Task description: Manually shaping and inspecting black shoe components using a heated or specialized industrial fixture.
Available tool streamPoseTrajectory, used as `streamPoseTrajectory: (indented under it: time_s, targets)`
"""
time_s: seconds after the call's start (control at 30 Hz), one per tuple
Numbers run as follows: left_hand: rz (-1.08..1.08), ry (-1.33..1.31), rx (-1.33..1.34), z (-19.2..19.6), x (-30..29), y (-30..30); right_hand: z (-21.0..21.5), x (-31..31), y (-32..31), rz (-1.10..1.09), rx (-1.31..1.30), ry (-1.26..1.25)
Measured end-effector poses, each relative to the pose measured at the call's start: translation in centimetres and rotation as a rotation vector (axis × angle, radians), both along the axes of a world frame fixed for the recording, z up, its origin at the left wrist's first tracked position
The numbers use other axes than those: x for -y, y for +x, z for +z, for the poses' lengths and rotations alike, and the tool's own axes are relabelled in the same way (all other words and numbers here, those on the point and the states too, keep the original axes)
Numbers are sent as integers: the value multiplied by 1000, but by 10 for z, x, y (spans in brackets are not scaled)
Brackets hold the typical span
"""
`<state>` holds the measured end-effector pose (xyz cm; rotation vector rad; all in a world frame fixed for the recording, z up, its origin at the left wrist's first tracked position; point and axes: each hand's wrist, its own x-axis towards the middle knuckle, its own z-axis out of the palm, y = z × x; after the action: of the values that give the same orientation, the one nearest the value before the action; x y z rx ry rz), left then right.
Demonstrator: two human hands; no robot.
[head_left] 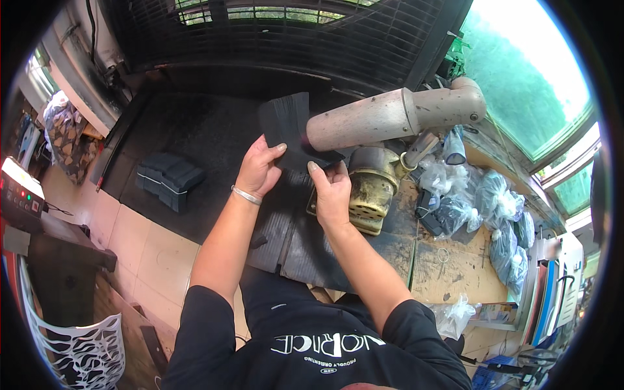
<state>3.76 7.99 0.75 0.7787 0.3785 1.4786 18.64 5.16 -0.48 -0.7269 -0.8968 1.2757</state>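
A stack of thin black sheets (285, 120) is raised above the workbench, its upper edges slightly fanned. My left hand (259, 170) pinches its lower left corner between thumb and fingers. On the other side, my right hand (333, 192) has its thumb pressed on the dark lower right part, fingers curled behind and partly hidden. A bundle of black blocks (170, 180) tied with a pale band lies on the dark bench top to the left. Just right of my right hand stands a dirty yellow machine part (373, 190) with holes in its lower face.
A grey ribbed cylinder on a jointed arm (364, 120) reaches over the bench from the right. Several knotted plastic bags (497, 198) lie at the right by the window. Behind the bench is a dark grille (279, 45). A control box (23, 188) with lit buttons stands far left.
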Motion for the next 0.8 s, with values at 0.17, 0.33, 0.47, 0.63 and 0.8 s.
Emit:
streamPoseTrajectory:
  time_s: [0.17, 0.33, 0.47, 0.63, 0.8]
  targets:
    - [1, -10, 2, -2, 6, 1, -5, 5, 1, 23, -22, -3]
    - [-8, -32, 5, -14, 16, 2, -13, 18, 2, 40, -53, -1]
    - [-11, -52, 19, -18, 25, 4, -17, 29, 7, 52, -7, -29]
    - [-12, -55, 19, -23, 35, 5, -19, 39, 6, 46, -32, -19]
    - [-20, -79, 35, -30, 44, 4, -28, 50, 8, 42, 1, -24]
